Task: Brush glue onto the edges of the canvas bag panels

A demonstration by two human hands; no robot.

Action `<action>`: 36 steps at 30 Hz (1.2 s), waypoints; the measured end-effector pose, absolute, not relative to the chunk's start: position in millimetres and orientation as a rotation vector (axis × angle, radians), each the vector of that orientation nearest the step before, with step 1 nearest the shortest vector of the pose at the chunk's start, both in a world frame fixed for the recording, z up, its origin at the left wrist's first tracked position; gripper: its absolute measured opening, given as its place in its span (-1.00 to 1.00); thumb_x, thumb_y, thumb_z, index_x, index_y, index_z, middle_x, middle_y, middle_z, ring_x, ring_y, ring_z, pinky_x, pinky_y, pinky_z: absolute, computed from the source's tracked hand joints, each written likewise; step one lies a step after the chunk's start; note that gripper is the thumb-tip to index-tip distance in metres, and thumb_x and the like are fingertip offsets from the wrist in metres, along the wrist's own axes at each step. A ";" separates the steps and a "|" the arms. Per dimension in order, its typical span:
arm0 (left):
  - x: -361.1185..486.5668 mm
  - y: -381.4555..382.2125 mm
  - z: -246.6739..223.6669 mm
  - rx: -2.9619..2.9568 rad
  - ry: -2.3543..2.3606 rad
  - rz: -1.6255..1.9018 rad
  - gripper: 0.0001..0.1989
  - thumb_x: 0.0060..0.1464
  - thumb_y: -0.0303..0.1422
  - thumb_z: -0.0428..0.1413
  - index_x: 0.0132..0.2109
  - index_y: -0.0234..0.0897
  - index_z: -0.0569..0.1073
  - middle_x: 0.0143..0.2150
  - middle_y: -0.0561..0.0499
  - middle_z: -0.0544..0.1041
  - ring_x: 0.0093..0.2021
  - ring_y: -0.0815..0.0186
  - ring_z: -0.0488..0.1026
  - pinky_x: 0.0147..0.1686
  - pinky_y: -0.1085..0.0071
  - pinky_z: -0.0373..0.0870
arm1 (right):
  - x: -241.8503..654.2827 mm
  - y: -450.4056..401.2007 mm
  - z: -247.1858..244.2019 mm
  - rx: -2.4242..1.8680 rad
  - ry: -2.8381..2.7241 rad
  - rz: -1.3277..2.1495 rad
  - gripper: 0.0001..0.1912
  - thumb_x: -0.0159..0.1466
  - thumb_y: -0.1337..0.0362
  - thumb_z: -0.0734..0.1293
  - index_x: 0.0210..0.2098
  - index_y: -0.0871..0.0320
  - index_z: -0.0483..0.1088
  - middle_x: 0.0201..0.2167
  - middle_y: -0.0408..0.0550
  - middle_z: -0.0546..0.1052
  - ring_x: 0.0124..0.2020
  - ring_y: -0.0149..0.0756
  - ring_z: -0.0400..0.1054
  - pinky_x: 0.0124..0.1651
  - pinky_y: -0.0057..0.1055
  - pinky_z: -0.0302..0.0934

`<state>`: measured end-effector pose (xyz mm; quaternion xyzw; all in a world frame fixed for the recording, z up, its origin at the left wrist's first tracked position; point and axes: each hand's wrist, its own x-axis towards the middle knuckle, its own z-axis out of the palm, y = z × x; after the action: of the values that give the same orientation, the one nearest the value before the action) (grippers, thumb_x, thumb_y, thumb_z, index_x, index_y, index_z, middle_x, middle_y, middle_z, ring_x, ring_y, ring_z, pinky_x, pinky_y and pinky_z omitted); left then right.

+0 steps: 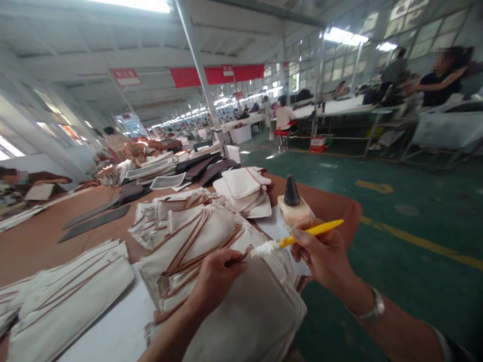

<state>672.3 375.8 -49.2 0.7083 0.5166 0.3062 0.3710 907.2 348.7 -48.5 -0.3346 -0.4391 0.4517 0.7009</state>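
Observation:
In my right hand [320,251] is a yellow-handled brush [317,229], its head caked in something white. The brush tip meets or nearly meets a small brown piece [247,253], seemingly a strap end, pinched between the thumb and fingers of my left hand [219,276]. Below both hands lies a stack of off-white fabric bag pieces [249,311] with brown trim, some partly covered by my left forearm. Just beyond my right hand, a pale block-like container [294,211] carries a black cone-shaped top [292,191].
More off-white pieces [71,301] lie at the left, and a smaller pile [243,186] sits behind the stack. Dark strips [94,223] rest on the brown tabletop [30,251]. The table's right edge [356,216] borders the green floor. Other people work in the background.

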 end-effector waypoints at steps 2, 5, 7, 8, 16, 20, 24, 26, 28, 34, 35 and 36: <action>675.0 371.3 -45.6 1.809 1.291 0.780 -0.80 0.01 -0.26 0.24 -0.33 -0.34 0.59 -0.42 0.06 0.46 -0.37 0.36 0.35 -0.36 0.50 0.23 | 905.2 355.1 -52.2 -0.826 -1.106 0.937 -0.73 0.28 0.11 0.42 -0.34 0.19 0.35 -0.68 -0.20 0.34 -0.67 -0.45 0.18 -0.61 -0.56 0.07; 675.7 366.6 -41.1 1.855 1.245 0.783 -0.82 0.03 -0.28 0.23 -0.35 -0.33 0.59 -0.43 0.06 0.44 -0.37 0.37 0.34 -0.35 0.50 0.23 | 907.6 362.4 -51.8 -0.958 -1.247 0.751 -0.78 0.26 0.17 0.41 -0.36 0.20 0.39 -0.65 -0.16 0.38 -0.63 -0.42 0.24 -0.56 -0.53 0.10; 676.2 363.9 -39.2 1.903 1.243 0.791 -0.83 0.04 -0.29 0.23 -0.37 -0.33 0.59 -0.44 0.06 0.43 -0.38 0.37 0.34 -0.36 0.50 0.23 | 911.0 361.7 -48.0 -0.979 -1.269 0.616 -0.79 0.26 0.20 0.40 -0.40 0.20 0.39 -0.63 -0.15 0.37 -0.61 -0.42 0.24 -0.55 -0.52 0.10; 676.6 362.7 -38.8 1.928 1.245 0.795 -0.84 0.05 -0.30 0.23 -0.37 -0.32 0.59 -0.44 0.06 0.44 -0.38 0.37 0.35 -0.36 0.50 0.24 | 912.3 359.4 -46.1 -0.952 -1.255 0.587 -0.80 0.27 0.21 0.39 -0.39 0.19 0.38 -0.62 -0.16 0.37 -0.61 -0.42 0.24 -0.54 -0.52 0.11; 681.0 352.3 -47.6 2.258 1.157 0.941 -0.93 0.16 -0.42 0.21 -0.30 -0.28 0.58 -0.40 0.05 0.54 -0.39 0.40 0.46 -0.36 0.54 0.34 | 920.3 344.9 -46.2 -0.917 -1.480 0.393 -0.86 0.29 0.32 0.36 -0.41 0.19 0.40 -0.52 -0.12 0.41 -0.52 -0.42 0.27 -0.47 -0.50 0.13; 680.1 340.8 -49.1 2.821 1.003 1.054 -0.83 0.31 -0.44 0.07 -0.20 -0.25 0.56 -0.34 0.01 0.57 -0.36 0.38 0.46 -0.34 0.49 0.35 | 933.0 345.9 -35.2 -0.905 -1.281 0.509 -0.82 0.34 0.23 0.36 -0.36 0.17 0.38 -0.58 -0.17 0.37 -0.58 -0.41 0.25 -0.50 -0.48 0.14; 679.1 330.9 -47.6 3.305 0.953 1.003 -0.81 0.36 -0.46 0.00 -0.10 -0.30 0.52 -0.34 0.00 0.56 -0.41 0.34 0.39 -0.40 0.39 0.29 | 930.1 337.0 -22.4 -0.855 -1.306 0.650 -0.81 0.32 0.23 0.36 -0.38 0.18 0.36 -0.61 -0.19 0.33 -0.63 -0.44 0.20 -0.56 -0.50 0.08; 678.8 328.2 -46.4 3.393 0.935 0.978 -0.81 0.35 -0.48 -0.02 -0.07 -0.34 0.50 -0.31 -0.01 0.57 -0.40 0.32 0.39 -0.39 0.36 0.29 | 927.4 330.8 -18.5 -0.882 -1.443 0.663 -0.84 0.29 0.28 0.35 -0.41 0.19 0.37 -0.59 -0.17 0.34 -0.60 -0.45 0.18 -0.55 -0.52 0.06; 678.1 326.8 -45.8 3.426 0.909 0.955 -0.83 0.34 -0.49 -0.01 -0.06 -0.36 0.48 -0.28 -0.02 0.57 -0.39 0.32 0.40 -0.38 0.34 0.29 | 928.7 324.9 -14.5 -0.924 -1.609 0.667 -0.84 0.24 0.31 0.34 -0.46 0.19 0.36 -0.59 -0.16 0.34 -0.57 -0.45 0.18 -0.54 -0.53 0.05; 675.8 325.9 -47.4 3.483 0.803 0.946 -0.81 0.32 -0.53 0.00 0.01 -0.41 0.45 -0.23 -0.06 0.59 -0.37 0.30 0.40 -0.36 0.32 0.28 | 935.3 313.5 -2.2 -1.026 -1.569 0.482 -0.82 0.23 0.28 0.33 -0.49 0.20 0.37 -0.58 -0.14 0.35 -0.57 -0.45 0.18 -0.54 -0.53 0.05; 676.0 326.1 -47.2 3.488 0.783 0.953 -0.80 0.32 -0.53 -0.01 0.02 -0.41 0.45 -0.22 -0.06 0.59 -0.37 0.30 0.41 -0.36 0.31 0.28 | 932.7 313.7 -3.0 -1.014 -1.540 0.484 -0.82 0.24 0.27 0.33 -0.47 0.20 0.39 -0.57 -0.13 0.36 -0.56 -0.44 0.19 -0.53 -0.53 0.07; 676.4 326.3 -46.9 3.489 0.770 0.960 -0.80 0.33 -0.52 -0.02 0.02 -0.40 0.44 -0.21 -0.07 0.60 -0.36 0.30 0.41 -0.36 0.31 0.28 | 929.7 314.5 -5.1 -1.001 -1.544 0.519 -0.83 0.24 0.27 0.33 -0.45 0.20 0.39 -0.56 -0.13 0.37 -0.55 -0.44 0.20 -0.53 -0.53 0.08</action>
<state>676.4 326.3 -46.9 0.9065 0.2000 0.2494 -0.2756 929.7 314.5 -5.1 -0.4276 -0.6597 0.2219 0.5768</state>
